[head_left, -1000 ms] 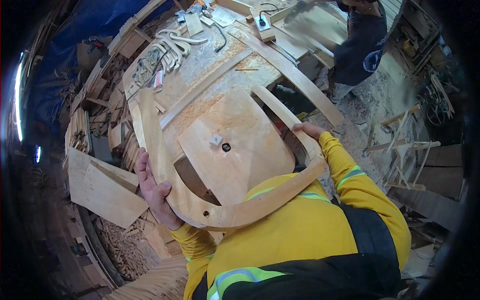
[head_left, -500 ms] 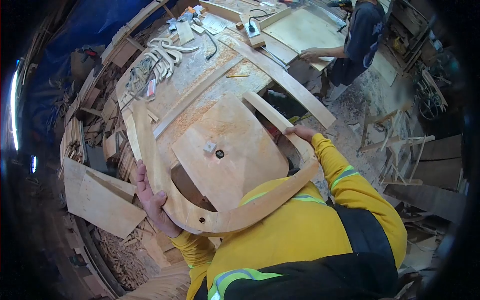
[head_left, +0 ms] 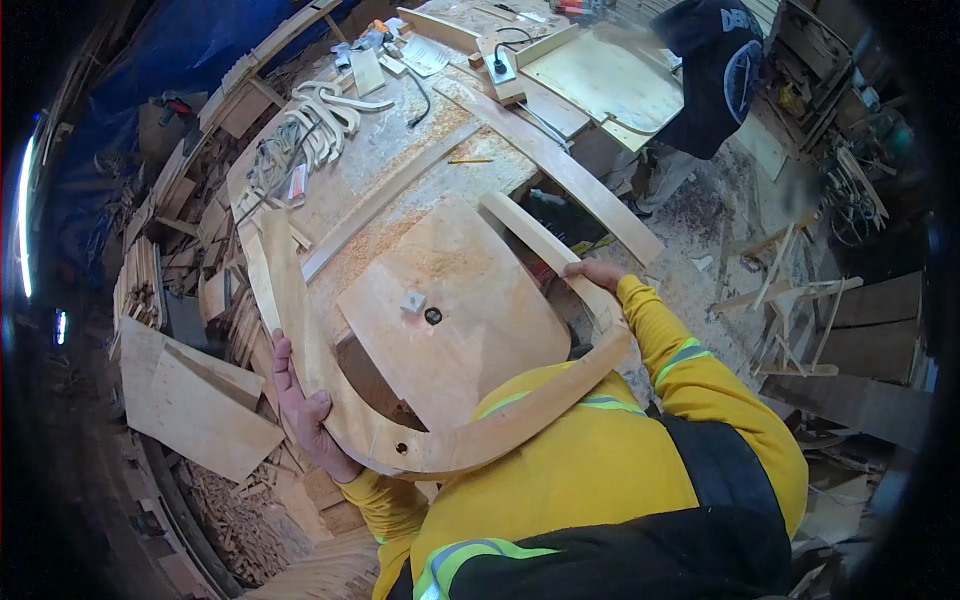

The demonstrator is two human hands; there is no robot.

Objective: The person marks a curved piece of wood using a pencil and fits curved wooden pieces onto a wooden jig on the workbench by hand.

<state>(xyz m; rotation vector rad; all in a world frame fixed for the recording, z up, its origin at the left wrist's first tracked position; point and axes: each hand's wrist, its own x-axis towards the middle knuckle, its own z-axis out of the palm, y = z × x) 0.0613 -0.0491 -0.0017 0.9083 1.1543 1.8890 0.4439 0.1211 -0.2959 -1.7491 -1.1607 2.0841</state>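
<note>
A pale, U-shaped wooden frame (head_left: 500,440) is held with its bend toward six o'clock. It is braced at eight o'clock by the half-open left hand (head_left: 312,425) and clasped at two by the right hand (head_left: 600,273), fingers curled. Between its arms, a flat tan wooden board (head_left: 485,330) is seen.

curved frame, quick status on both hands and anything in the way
Curved frame: left hand open along one side, right hand gripping the other. Bend close to yellow shirt. Flat board shows inside the curve, contact unclear.
</note>
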